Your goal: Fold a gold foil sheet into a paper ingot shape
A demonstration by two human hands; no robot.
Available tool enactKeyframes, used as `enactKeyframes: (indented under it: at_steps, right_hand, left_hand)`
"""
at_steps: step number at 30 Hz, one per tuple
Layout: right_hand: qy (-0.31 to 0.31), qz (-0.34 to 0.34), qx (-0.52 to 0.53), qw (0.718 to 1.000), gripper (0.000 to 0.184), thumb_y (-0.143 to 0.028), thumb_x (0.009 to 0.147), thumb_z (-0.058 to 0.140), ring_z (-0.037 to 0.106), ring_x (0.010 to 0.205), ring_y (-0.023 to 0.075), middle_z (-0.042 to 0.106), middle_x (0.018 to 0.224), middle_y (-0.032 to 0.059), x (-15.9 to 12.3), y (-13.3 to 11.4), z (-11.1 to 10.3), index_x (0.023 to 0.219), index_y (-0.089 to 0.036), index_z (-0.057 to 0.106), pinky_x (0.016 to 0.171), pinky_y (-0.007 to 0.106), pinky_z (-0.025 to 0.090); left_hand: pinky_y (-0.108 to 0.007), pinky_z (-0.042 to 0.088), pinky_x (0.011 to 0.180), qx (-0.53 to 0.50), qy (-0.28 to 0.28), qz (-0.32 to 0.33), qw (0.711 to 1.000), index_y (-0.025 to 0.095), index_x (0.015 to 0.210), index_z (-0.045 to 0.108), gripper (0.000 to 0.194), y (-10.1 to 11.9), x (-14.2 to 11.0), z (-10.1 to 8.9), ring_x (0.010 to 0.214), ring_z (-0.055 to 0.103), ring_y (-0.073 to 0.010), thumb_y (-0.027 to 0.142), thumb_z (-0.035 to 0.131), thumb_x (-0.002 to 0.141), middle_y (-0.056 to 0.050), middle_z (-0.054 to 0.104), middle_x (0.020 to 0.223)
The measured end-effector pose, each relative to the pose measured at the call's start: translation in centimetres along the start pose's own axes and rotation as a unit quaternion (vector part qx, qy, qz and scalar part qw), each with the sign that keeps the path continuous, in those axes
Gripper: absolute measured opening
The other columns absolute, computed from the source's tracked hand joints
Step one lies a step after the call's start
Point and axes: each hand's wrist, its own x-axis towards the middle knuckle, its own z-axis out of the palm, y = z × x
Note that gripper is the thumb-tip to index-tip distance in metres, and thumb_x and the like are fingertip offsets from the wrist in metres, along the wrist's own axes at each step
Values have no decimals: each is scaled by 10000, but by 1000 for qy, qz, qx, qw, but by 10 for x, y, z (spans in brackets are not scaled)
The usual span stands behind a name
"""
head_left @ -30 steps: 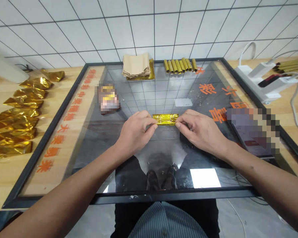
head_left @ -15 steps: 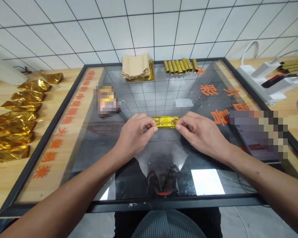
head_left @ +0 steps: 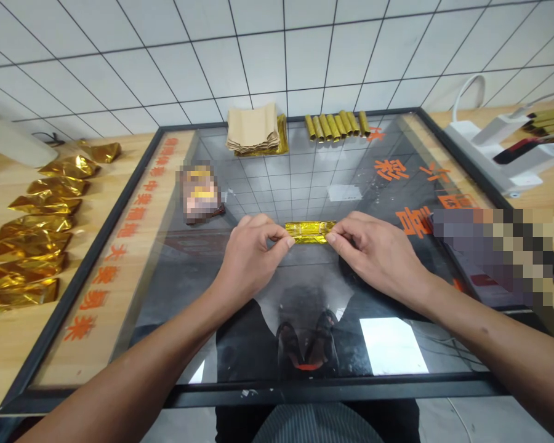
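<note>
A narrow piece of gold foil paper (head_left: 310, 232), its long edges curled or folded, lies across the middle of the glass panel (head_left: 277, 277). My left hand (head_left: 253, 255) pinches its left end between thumb and forefinger. At the other end, my right hand (head_left: 373, 249) grips it the same way, thumb toward me. Both hands rest low over the glass, and the other fingers are curled under. The fingertips hide both ends of the foil paper.
At the back stand a stack of brown paper (head_left: 253, 128) and a row of gold rolls (head_left: 337, 125). Folded gold foil pieces (head_left: 39, 221) line the left. A blurred packet (head_left: 199, 194) lies left of my hands; a power strip (head_left: 480, 157) sits at right.
The view has shifted slightly, so everything sits a little lower in the picture. Both hands keep their pinch on the foil paper, with hardly any visible change in its shape.
</note>
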Motion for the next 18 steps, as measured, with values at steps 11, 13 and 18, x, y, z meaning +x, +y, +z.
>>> enactKeyframes:
  at_steps: [11,13,18]
  right_hand:
    - [14,47,-21,999,182,-322,972,677,648,735,188,751,872,-3,4,-5,1,814,-251,736,616,340,321]
    - [12,50,-26,998,197,-334,970,681,649,731,191,753,867,0,5,-4,1,800,-249,732,611,343,317]
    - [1,59,-39,998,246,-376,982,677,657,737,201,768,881,10,9,-4,0,781,-241,722,609,348,304]
  left_hand:
    - [-428,463,891,18,23,-46,999,248,753,753,192,6,3,4,937,604,-235,220,730,942,-1,725,896]
    - [-434,470,892,21,28,-45,998,246,742,740,191,6,3,5,932,608,-236,210,730,929,-1,721,888]
    - [-434,482,880,26,38,-37,998,241,728,710,194,5,4,7,914,610,-234,213,729,918,-2,707,862]
